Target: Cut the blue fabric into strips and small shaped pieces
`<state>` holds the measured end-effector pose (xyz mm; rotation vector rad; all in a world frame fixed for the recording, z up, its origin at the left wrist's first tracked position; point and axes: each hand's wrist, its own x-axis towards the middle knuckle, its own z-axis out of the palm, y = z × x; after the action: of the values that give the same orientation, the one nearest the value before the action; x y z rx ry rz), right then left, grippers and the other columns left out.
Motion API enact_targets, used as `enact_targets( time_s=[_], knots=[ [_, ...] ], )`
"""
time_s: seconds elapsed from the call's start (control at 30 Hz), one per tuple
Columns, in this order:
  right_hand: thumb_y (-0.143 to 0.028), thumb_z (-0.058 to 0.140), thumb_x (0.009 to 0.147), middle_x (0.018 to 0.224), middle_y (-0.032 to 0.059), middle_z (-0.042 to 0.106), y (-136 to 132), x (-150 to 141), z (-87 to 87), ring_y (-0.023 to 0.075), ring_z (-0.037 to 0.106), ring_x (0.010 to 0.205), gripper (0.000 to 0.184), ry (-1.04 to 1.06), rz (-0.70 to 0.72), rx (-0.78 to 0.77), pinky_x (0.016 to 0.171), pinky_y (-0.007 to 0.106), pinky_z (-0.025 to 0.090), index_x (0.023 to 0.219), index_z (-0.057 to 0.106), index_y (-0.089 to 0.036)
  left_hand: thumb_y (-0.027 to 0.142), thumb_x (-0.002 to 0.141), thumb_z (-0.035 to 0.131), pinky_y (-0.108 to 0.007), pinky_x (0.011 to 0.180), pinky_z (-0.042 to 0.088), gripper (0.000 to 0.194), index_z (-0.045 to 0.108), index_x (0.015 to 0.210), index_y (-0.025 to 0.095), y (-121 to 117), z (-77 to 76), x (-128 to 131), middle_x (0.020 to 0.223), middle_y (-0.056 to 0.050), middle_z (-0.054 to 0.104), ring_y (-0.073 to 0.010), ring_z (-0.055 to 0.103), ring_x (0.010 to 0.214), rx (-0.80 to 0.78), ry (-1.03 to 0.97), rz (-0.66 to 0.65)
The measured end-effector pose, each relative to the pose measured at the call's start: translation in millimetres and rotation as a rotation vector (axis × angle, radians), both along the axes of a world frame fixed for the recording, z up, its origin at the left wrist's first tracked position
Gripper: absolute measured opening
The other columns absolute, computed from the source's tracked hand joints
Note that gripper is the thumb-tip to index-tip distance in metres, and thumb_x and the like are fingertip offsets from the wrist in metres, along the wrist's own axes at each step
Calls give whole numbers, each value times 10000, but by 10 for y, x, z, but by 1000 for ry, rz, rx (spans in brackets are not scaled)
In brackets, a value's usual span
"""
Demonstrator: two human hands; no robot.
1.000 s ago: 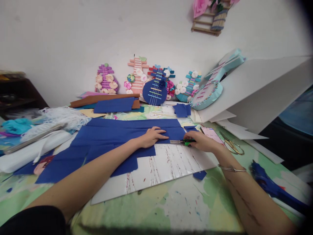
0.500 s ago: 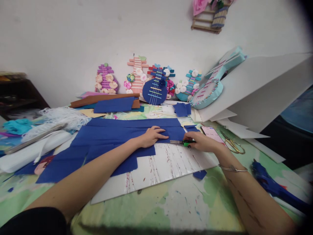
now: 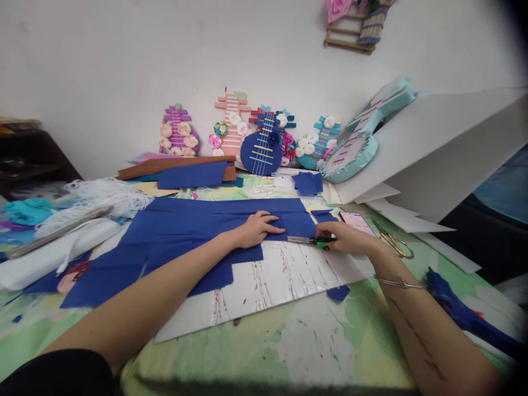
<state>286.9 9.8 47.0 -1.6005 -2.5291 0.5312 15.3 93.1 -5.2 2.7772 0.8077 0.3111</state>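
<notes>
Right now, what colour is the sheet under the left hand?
The sheet is blue, clearest in head view.

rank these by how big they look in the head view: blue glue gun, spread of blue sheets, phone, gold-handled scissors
1. Spread of blue sheets, by far
2. Blue glue gun, though it sits nearer the camera
3. Phone and gold-handled scissors: too alike to rank, the phone being partly hidden

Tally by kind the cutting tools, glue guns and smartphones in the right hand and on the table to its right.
Cutting tools: 2 (black-and-green cutting tool in the right hand, gold-handled scissors)
Glue guns: 1 (blue glue gun)
Smartphones: 1 (smartphone beside the right hand)
Total: 4
</notes>
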Motion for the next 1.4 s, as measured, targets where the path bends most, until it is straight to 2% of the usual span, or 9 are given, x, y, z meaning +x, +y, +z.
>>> enact_targets(
  time_s=[0.3,0.73,1.0,1.2,1.4],
  knots=[
    [-86,520,609,783,19,580,2,37,16,182,504,731,201,5,-21,27,616,255,353,780,532,-192,112,848,313,-519,966,232,500,500,1201,412,25,-25,-1,1398,16,345,-277,241,1244,-10,-5,11],
    [-86,510,682,871,58,603,35,-62,-52,192,527,783,198,16,7,124,691,287,394,850,558,-179,143,870,311,-503,980,240,457,501,1213,377,27,-24,5,1383,7,375,-254,274,1229,-10,-43,19],
    [-88,518,677,867,54,603,55,-46,-67,194,532,787,226,-7,-11,125,698,291,393,881,565,-175,139,879,328,-405,1024,248,409,582,1148,311,47,-7,-9,1338,-8,438,-207,316,1214,-18,-111,5],
    [-120,533,691,860,57,602,45,-105,-70,189,525,769,222,14,8,133,692,292,392,900,579,-177,164,893,316,-472,991,262,409,548,1171,355,43,-33,3,1350,3,422,-236,284,1233,-8,-72,18],
    [-126,539,691,872,66,608,41,-173,-82,195,522,781,220,-12,28,127,688,287,384,902,575,-176,148,887,316,-491,991,246,422,556,1165,356,45,-49,6,1356,-6,414,-258,267,1238,-4,-66,20]
  ],
)
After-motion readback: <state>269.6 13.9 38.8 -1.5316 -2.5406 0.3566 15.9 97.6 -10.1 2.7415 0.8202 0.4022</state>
